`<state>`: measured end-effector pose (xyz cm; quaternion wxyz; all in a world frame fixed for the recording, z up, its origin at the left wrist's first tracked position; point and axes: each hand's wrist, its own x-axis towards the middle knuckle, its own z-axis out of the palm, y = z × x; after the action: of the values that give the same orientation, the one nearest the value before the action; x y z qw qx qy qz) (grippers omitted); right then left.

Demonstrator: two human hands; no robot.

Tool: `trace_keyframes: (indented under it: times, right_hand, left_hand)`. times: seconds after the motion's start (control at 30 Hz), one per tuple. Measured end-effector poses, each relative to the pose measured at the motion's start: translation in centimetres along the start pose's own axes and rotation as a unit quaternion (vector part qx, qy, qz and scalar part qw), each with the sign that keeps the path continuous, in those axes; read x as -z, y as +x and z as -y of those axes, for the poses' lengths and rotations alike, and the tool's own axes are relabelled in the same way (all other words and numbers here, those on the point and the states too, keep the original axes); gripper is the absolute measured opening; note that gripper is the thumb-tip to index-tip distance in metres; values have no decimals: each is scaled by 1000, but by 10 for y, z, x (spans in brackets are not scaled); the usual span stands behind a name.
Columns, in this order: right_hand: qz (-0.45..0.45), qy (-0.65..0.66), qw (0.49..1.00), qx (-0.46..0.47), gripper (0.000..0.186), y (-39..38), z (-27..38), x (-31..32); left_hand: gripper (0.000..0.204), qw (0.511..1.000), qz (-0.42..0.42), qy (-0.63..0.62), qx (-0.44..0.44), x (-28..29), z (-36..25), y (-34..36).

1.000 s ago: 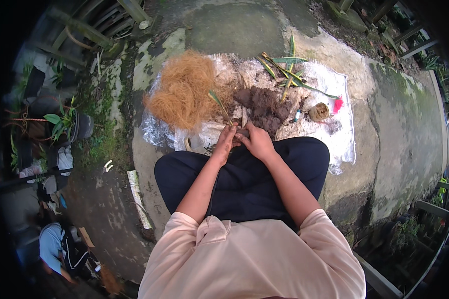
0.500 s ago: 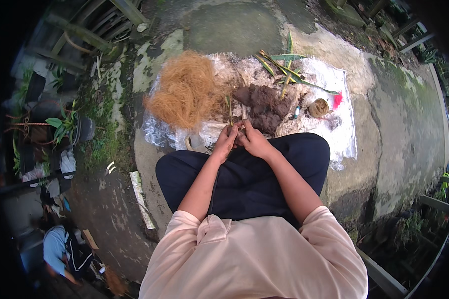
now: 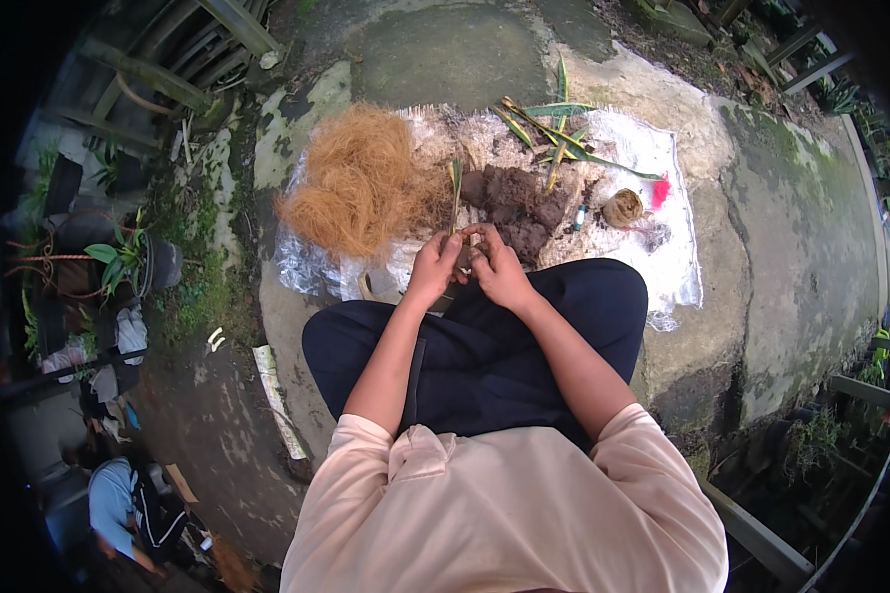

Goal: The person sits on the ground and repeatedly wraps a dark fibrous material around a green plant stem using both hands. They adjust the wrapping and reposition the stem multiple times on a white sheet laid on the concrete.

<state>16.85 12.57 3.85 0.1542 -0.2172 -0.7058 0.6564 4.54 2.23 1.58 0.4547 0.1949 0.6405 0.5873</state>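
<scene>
Here, in the head view, I see a thin green-and-yellow leaf point(image 3: 456, 184) pointing straight ahead, nearer the bare left hand point(image 3: 432, 270); that hand and the bare right hand point(image 3: 502, 273) hold a dark, muddy lump point(image 3: 464, 259) between them.

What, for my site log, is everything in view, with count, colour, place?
Sheet: one, white, centre
Fibre: one heap, tan, left
Soil: one heap, brown, centre
Loose leaves: several, green and yellow, on sheet
Tub: one, brown, right
Scrap: one, red, by tub
Cylinder: one, white, by tub
Held leaf: one, green, centre
Plants: several, green, both sides
Strip: one, whitish, left
Timbers: several, grey, edges
Paving: one area, grey, around
Person: one, blue top, lower left
Shirt: one, pink, bottom
Trousers: one pair, navy, centre
Left hand: one, bare, at held leaf
Right hand: one, bare, centre
</scene>
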Motion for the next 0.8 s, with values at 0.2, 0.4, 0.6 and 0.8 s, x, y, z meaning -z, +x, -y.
trace_keyframes:
  times: [0.2,0.4,0.6,0.8]
  right_hand:
    - [-47,59,997,-36,24,7,-7,8]
    - [-24,-68,997,-2,34,11,3,15]
    - [39,-271,961,38,30,0,26,13]
    - [-39,-233,963,133,23,-2,23,19]
  left_hand:
    - [40,999,-23,-43,19,4,-10,0]
    - [40,991,-20,119,54,9,-43,-10]
    - [42,991,-11,132,4,3,-20,-5]
    - [45,998,-53,-3,30,-7,-32,-4]
